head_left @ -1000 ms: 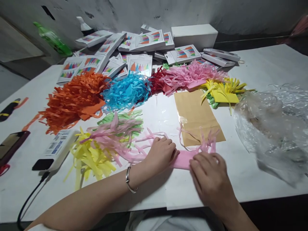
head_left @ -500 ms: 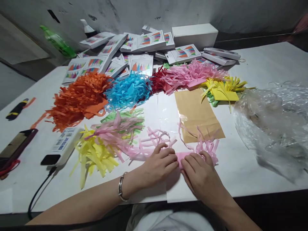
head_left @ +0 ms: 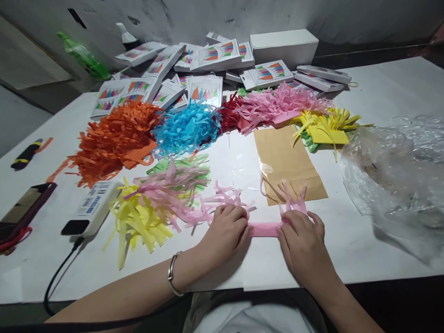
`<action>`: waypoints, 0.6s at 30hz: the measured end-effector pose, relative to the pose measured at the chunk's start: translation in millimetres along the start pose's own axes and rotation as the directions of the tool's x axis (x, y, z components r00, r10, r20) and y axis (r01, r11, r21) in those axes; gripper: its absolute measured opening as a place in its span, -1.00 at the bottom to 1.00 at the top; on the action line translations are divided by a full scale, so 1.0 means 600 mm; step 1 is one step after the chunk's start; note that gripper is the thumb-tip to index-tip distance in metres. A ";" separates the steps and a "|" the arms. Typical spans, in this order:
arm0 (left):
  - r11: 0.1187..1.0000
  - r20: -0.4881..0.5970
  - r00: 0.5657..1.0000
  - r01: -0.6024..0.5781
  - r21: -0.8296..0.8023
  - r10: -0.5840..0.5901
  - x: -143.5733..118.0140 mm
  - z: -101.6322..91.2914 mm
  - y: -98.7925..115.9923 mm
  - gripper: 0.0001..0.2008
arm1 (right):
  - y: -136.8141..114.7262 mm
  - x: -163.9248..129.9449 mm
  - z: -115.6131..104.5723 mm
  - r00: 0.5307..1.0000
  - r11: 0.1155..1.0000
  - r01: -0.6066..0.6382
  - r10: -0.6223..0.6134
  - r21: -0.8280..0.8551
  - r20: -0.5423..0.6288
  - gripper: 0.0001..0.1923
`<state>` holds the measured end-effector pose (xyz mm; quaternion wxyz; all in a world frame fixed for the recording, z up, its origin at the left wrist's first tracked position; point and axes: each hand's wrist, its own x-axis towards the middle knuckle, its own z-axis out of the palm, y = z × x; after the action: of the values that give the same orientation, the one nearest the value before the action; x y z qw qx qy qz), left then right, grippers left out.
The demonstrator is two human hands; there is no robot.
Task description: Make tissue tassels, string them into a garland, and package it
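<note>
A pink tissue-paper tassel (head_left: 265, 229) lies across the near side of the table, its smooth middle band folded flat between my hands. My left hand (head_left: 225, 231) is closed on the left part of the band, fingers curled over it. On the right part, my right hand (head_left: 302, 238) grips with bent fingers and the thumb along the near edge. Fringe strips spread out beyond both hands. Left of my left hand lie finished-looking pink, green and yellow tassels (head_left: 145, 217), twisted together at one end. A tan sheet in clear film (head_left: 289, 162) lies just past my right hand.
Fringed paper heaps line the middle: orange (head_left: 114, 143), blue (head_left: 189, 127), dark red, pink (head_left: 280, 104) and yellow (head_left: 328, 127). Printed boxes (head_left: 215, 58) pile up behind. Crumpled clear plastic (head_left: 395, 185) covers the right side. A power bank (head_left: 93, 208) with a cable and a phone (head_left: 26, 208) lie left.
My hands have moved apart along the pink band, baring more of its middle. Both now grip it with more curled fingers. The view has shifted slightly.
</note>
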<state>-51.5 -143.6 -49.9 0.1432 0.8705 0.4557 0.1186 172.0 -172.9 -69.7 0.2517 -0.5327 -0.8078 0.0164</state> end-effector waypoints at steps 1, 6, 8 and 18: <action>0.999 0.017 1.000 0.020 0.031 -0.021 0.005 -0.001 0.000 -0.71 | -0.003 0.003 0.002 1.000 0.999 -0.025 0.025 -0.029 0.009 -0.80; 0.992 0.071 0.996 0.041 0.116 -0.050 0.022 -0.003 0.000 -0.73 | -0.008 0.014 0.001 0.995 0.981 -0.096 0.098 -0.167 0.005 -0.82; 0.992 0.075 0.996 0.040 0.120 -0.049 0.024 -0.001 -0.001 -0.73 | -0.007 0.014 -0.005 0.998 0.986 -0.058 0.050 -0.159 -0.049 -0.89; 0.988 -0.068 0.987 -0.141 0.071 0.145 0.012 -0.010 -0.005 -0.81 | -0.002 0.010 0.007 0.961 0.958 0.276 -0.274 0.083 -0.038 -0.75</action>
<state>-52.0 -135.0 -45.0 0.0886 0.9003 0.4007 0.1453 167.3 -167.3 -70.9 0.2854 -0.4040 -0.8690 0.0097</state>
